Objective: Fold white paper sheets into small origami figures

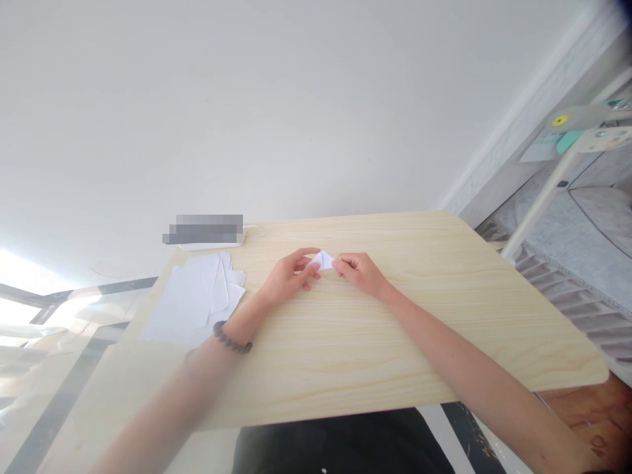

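1. Two hands pinched one small folded paper (323, 260): the left hand (291, 273) at its 9 o'clock edge, the right hand (359, 271) at 3 o'clock, fingertips closed narrowly on it.
2. Folded paper sat over the table (395, 342) centre.
3. Loose sheets (197, 296) lay at 9 o'clock of the left hand.

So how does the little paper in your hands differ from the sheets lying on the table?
The folded paper is tiny and creased; the loose sheets are large and flat. The folded paper is pinched between left hand and right hand; the loose sheets lie untouched, fanned. Both are white.
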Demonstrator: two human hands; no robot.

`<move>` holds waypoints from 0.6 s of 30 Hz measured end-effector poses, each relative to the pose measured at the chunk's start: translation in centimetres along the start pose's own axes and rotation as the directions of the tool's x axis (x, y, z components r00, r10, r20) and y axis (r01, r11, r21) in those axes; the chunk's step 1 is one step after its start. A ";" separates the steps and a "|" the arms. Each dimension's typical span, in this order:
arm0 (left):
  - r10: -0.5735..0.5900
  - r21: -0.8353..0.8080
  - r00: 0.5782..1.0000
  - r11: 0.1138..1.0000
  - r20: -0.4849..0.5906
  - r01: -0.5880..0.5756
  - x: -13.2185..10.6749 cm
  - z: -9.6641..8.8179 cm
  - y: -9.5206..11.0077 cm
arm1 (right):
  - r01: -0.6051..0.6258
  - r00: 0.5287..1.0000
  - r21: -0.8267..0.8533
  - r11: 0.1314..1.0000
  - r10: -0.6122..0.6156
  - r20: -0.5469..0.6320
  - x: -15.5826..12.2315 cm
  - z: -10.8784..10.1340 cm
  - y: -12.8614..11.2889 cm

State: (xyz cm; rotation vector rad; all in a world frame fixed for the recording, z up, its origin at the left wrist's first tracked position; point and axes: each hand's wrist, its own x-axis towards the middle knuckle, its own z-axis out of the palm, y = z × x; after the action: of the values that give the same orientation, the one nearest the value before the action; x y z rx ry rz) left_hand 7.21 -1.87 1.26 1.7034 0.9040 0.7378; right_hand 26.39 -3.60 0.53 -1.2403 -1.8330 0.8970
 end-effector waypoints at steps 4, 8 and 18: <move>0.144 0.249 0.988 0.961 -0.063 -0.124 -0.1 -0.2 0.2 | -0.019 1.000 0.043 0.999 0.019 -0.012 0.0 0.0 0.2; 0.203 0.432 0.979 0.883 0.000 -0.183 -0.2 -0.5 0.2 | -0.007 1.000 0.055 0.998 0.007 0.005 -0.1 0.0 0.2; 0.259 0.439 0.965 0.862 0.047 -0.253 -0.3 -0.1 0.7 | -0.014 0.999 0.047 0.999 0.012 0.050 -0.2 -0.2 -0.1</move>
State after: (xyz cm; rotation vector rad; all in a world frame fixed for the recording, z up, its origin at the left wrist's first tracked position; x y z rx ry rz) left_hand 7.13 -2.16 1.94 2.2593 0.9115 0.7558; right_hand 26.55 -3.79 0.69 -1.2123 -1.8340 0.9811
